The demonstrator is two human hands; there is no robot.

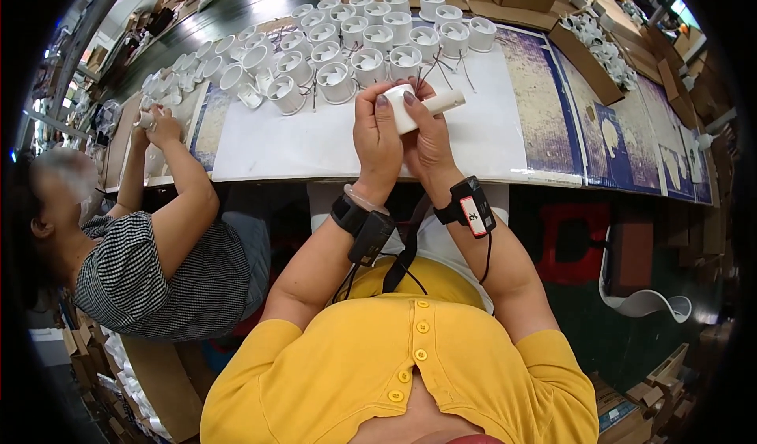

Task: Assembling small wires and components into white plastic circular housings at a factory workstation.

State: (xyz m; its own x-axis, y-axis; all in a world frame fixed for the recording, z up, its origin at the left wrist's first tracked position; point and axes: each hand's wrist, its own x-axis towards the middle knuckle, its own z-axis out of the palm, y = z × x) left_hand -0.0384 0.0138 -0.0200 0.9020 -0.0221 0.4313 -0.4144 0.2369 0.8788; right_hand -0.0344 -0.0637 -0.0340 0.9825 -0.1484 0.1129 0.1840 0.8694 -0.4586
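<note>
A white plastic fan housing (400, 113) with a stubby handle (446, 102) is held up between my two hands above the near part of the white work sheet. My left hand (376, 143) wraps the housing from the left, thumb on its near side. From the right, my right hand (429, 138) grips it, its thumb pressed on the round part. The handle sticks out to the right, past my right fingers. Just beyond stand several white round fan housings (368, 64) with blades inside and thin dark wires (451, 64) trailing out. The far side of the held piece is hidden.
More white cups (235, 78) lie tilted at the left, towards a co-worker's hands (162, 124), which hold a small white part. A cardboard box (587, 61) of white parts sits at the right. A red stool (574, 243) stands under the table's right side.
</note>
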